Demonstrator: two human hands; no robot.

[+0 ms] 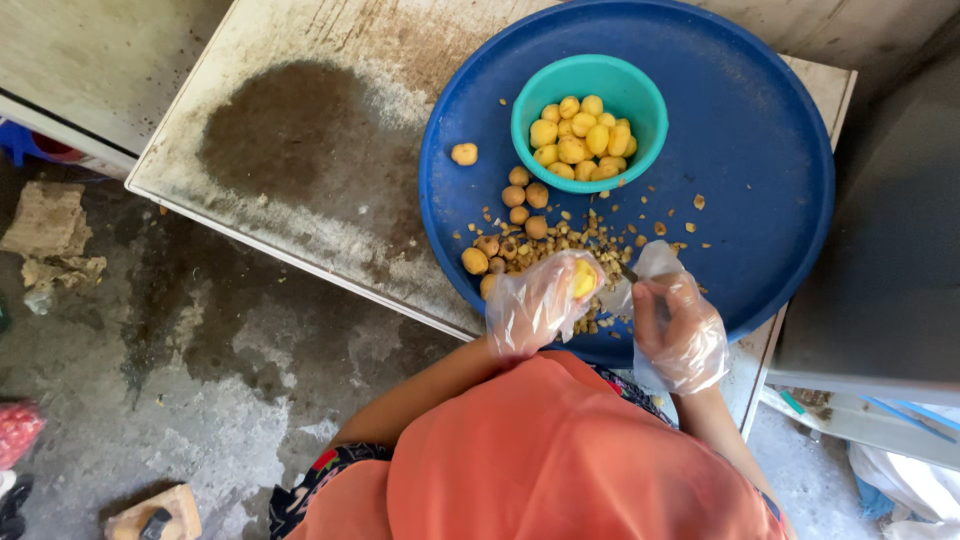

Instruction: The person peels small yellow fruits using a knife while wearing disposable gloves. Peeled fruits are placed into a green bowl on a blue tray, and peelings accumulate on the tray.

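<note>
Looking down, I see the stained tabletop [300, 150] carrying a big round blue tray [760, 150], which stretches well beyond both my hands. Farther from me than either grip, a teal bowl [590, 80] stands on the tray, filled with peeled yellow potatoes [580, 140]. Between that bowl and my left hand, a few unpeeled brown potatoes [520, 195] lie loose, and a litter of peel scraps [600, 240] spreads just beyond and between my two grips. My left hand [535, 305], in a clear plastic glove, is clamped around one partly peeled yellow potato [584, 278], held just above the tray's near edge. My right hand [680, 325], gloved likewise, sits just beside it, fingers closed on a small knife [628, 272] whose blade points toward the held potato.
</note>
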